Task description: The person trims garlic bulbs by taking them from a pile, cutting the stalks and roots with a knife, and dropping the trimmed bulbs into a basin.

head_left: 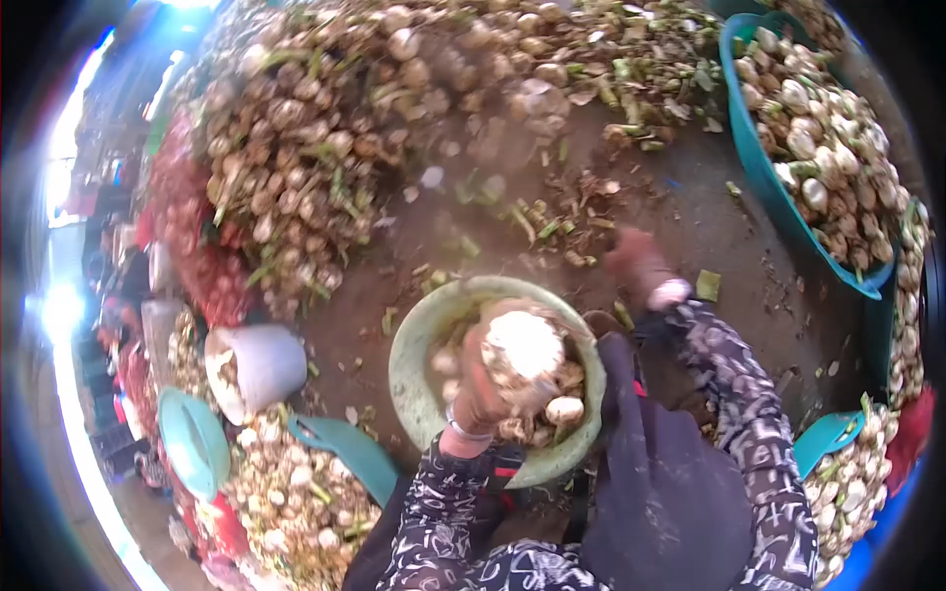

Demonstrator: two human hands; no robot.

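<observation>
My left hand [477, 396] is closed around a large white garlic bulb [524, 345], held up over a pale green basin [411, 414]. More garlic bulbs [564, 410] lie inside the basin, partly hidden by my hand and the held bulb. My right hand [639, 264] reaches out to the right of the basin, low over the dark surface near dry skins and cut green stalks [572, 225]. Motion smears its fingers, so whether they grip anything does not show.
A big heap of untrimmed garlic [296, 167] spreads across the back and left. At the right stands a teal tub [754, 148] full of bulbs. A white bucket [271, 364] lies tipped at left, near a teal basin [187, 443] and red net sacks [202, 256].
</observation>
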